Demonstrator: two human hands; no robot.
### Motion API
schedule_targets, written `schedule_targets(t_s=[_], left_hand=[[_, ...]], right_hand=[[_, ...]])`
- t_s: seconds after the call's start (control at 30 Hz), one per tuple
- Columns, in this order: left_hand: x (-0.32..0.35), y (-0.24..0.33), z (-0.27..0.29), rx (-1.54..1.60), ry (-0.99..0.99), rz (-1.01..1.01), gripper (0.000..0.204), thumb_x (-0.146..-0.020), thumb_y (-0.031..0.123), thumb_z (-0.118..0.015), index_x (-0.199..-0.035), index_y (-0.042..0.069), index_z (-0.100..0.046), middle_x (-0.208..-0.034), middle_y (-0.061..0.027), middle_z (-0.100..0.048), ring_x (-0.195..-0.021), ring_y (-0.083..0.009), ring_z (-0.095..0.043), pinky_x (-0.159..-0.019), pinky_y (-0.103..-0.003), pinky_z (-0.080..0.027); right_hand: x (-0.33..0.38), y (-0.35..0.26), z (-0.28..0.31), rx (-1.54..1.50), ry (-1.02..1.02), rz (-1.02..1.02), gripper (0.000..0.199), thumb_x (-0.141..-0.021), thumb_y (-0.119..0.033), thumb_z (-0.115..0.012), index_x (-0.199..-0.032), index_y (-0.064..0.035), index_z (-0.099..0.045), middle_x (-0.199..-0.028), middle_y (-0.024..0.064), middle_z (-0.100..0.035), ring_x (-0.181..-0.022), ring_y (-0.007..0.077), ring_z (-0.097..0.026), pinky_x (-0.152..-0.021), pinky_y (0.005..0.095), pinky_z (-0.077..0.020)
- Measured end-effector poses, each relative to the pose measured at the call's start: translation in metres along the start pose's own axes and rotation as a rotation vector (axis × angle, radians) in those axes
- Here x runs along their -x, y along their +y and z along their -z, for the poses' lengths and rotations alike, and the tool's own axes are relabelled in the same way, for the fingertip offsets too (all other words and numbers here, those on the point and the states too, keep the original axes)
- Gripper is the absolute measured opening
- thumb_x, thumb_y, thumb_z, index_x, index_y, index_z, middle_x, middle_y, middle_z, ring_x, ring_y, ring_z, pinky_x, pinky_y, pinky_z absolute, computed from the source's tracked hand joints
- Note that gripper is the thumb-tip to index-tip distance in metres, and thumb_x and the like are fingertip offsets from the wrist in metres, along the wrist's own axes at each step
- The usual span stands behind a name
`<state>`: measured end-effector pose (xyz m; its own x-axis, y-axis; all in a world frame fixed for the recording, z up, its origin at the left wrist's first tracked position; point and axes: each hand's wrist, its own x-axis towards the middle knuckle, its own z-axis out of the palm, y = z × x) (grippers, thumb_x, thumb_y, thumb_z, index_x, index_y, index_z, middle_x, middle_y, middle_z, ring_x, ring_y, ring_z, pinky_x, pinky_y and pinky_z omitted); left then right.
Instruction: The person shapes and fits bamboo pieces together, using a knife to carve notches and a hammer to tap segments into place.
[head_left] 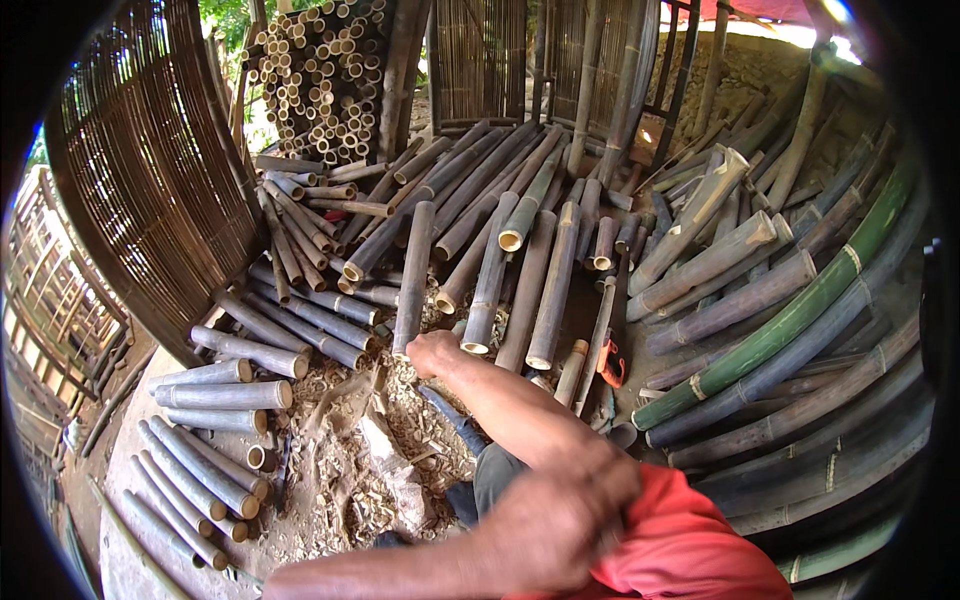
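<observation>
Right hand [434,352] beside bamboo tube [414,280]

There are two hands [435,352] [556,514], one orange handle [613,366] (bamboo tubes [413,275]: dozens).

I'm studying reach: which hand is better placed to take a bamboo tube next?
Probably the right hand: it's beside one end of a bamboo tube; the left hand is farther back.
</observation>
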<state>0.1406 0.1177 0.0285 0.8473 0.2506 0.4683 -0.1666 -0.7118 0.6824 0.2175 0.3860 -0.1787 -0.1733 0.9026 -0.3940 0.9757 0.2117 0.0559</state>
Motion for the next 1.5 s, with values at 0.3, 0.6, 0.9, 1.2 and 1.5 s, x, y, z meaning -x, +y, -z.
schedule_targets(t_s=[0.3, 0.6, 0.9, 1.2, 1.5], left_hand=[[0.065, -0.166, 0.064, -0.451, -0.081, 0.071, 0.078, -0.099, 0.067, -0.053, -0.155, 0.012, -0.048, -0.148, -0.0175, -0.057, -0.135, -0.0382, -0.054, -0.116, -0.056, -0.04], [0.289, -0.225, 0.146, -0.598, 0.047, 0.968, 0.06, -0.085, 0.029, -0.079, -0.137, 0.006, -0.061, -0.14, -0.0177, -0.061, -0.127, -0.0399, -0.061, -0.105, -0.049, -0.05], [0.398, -0.318, -0.002, -0.1, 0.478, 1.464, 0.056, -0.09, 0.009, -0.075, -0.145, 0.008, -0.058, -0.12, -0.0193, -0.072, -0.102, -0.0299, -0.074, -0.084, -0.046, -0.062], [0.331, -0.401, 0.017, -0.795, -0.509, 0.659, 0.081, -0.09, 0.015, -0.074, -0.16, 0.032, -0.037, -0.174, -0.0115, -0.02, -0.16, -0.0387, -0.019, -0.13, -0.06, -0.022], [0.357, -0.391, 0.05, -0.764, -0.432, 0.64, 0.07, -0.077, 0.034, -0.083, -0.141, 0.02, -0.058, -0.146, -0.0048, -0.058, -0.145, -0.031, -0.044, -0.127, -0.057, -0.026]], right_hand=[[-0.023, -0.081, -0.036, 0.037, -0.212, 0.273, 0.033, -0.098, -0.026, -0.07, -0.122, -0.0019, -0.07, -0.104, 0.0127, -0.074, -0.083, 0.0249, -0.069, -0.074, 0.0402, -0.0608], [0.026, -0.055, -0.064, -0.918, -0.004, 0.346, 0.035, -0.108, -0.033, -0.057, -0.116, 0.0004, -0.063, -0.088, 0.007, -0.066, -0.068, 0.0151, -0.057, -0.059, 0.0392, -0.0502], [0.224, 0.02, -0.345, -1.13, -0.831, 0.181, 0.034, -0.102, -0.038, -0.069, -0.093, -0.0052, -0.068, -0.079, 0.005, -0.069, -0.073, 0.0177, -0.065, -0.066, 0.0389, -0.0506], [0.206, 0.041, -0.286, -1.107, -0.922, 0.146, 0.036, -0.101, -0.04, -0.07, -0.093, -0.0051, -0.068, -0.075, 0.0047, -0.066, -0.073, 0.0169, -0.064, -0.067, 0.039, -0.05], [0.079, 0.011, -0.228, -0.573, 0.018, -0.117, 0.046, -0.098, -0.043, -0.071, -0.114, -0.0011, -0.059, -0.096, 0.0189, -0.07, -0.083, 0.0355, -0.072, -0.071, 0.0491, -0.0556]])
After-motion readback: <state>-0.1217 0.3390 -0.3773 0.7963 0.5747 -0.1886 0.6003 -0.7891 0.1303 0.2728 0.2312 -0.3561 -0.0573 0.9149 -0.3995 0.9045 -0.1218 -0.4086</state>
